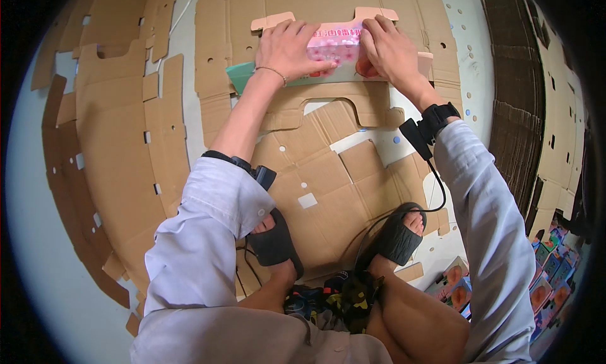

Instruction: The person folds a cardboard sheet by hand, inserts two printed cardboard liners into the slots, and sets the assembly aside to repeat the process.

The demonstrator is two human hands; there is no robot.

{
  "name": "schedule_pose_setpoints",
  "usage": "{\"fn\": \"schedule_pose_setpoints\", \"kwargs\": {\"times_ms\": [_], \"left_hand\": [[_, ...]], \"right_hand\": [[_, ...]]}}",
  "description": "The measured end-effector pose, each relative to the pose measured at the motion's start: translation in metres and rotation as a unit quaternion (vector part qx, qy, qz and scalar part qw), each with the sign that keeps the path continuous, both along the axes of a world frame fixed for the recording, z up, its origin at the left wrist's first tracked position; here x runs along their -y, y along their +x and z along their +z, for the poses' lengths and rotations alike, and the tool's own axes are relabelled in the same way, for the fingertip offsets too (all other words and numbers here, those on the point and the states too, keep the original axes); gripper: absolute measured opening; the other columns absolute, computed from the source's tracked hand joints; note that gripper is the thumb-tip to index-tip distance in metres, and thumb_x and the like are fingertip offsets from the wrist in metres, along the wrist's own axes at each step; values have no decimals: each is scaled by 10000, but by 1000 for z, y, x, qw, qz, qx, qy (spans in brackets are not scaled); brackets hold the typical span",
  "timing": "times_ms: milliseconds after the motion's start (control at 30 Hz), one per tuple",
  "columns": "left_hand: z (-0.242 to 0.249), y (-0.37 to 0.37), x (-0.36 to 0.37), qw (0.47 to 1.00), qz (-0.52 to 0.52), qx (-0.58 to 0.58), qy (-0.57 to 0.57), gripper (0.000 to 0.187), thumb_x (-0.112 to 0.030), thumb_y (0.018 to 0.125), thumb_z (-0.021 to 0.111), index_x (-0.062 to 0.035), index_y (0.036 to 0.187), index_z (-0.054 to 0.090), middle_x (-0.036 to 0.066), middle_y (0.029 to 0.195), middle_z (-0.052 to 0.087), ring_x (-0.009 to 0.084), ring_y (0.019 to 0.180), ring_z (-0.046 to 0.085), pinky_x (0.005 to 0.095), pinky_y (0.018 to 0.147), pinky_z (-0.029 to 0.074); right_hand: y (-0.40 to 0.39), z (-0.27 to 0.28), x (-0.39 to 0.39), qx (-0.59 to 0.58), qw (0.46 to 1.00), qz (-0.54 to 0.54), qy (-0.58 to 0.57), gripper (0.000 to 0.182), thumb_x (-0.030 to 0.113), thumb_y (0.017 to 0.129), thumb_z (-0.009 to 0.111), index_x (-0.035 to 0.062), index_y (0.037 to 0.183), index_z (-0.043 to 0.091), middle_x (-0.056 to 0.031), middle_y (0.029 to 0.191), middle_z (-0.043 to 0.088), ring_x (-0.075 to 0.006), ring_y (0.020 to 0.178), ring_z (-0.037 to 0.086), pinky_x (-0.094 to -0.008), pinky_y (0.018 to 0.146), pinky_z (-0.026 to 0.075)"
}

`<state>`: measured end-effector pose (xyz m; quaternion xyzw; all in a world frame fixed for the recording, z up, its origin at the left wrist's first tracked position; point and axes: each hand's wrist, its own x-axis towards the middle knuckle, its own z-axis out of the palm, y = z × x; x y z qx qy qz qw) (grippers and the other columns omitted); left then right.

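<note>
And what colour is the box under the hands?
The box is mostly pink, with green at its left end; head view.

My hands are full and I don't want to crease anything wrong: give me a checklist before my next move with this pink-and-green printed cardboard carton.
1. Left hand on the pink-and-green printed cardboard carton: ok.
2. Right hand on it: ok.
3. Two pale pink cardboard tabs at the far edge tucked in: not ok, both stick out.
4. Thin black cable at the right wrist clear of the carton: ok.
5. Carton's underside undamaged: cannot tell, hidden.
</note>
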<state>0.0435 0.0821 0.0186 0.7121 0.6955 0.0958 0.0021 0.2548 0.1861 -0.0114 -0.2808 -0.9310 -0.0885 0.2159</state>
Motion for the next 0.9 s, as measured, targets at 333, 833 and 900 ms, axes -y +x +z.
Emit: {"fn": "schedule_pose_setpoints", "kwargs": {"times_ms": [333,833,900], "left_hand": [[-2,-4,-5,1000,-9,-5,16,811,-670,605,667,-157,1222,550,58,1209,564,265,1145,512,425,946,401],[-42,-7,-23,995,22,-2,96,685,-610,712,623,-175,1237,554,83,1266,528,314,1220,443,455,1011,329],[-47,-8,-25,994,22,1,106,626,-575,741,615,-177,1222,566,83,1262,528,312,1214,447,455,1007,329]], "right_hand": [[-8,-2,-1,-56,995,-48,-64,190,263,845,512,113,942,575,-75,974,571,-276,746,601,-377,636,511],[-24,-7,2,-28,989,-131,-63,341,308,878,470,167,1187,503,-63,1280,492,-342,915,566,-463,791,449],[-26,-9,1,-17,987,-143,-68,353,319,876,475,172,1197,502,-55,1296,480,-353,927,553,-472,797,445]]}}
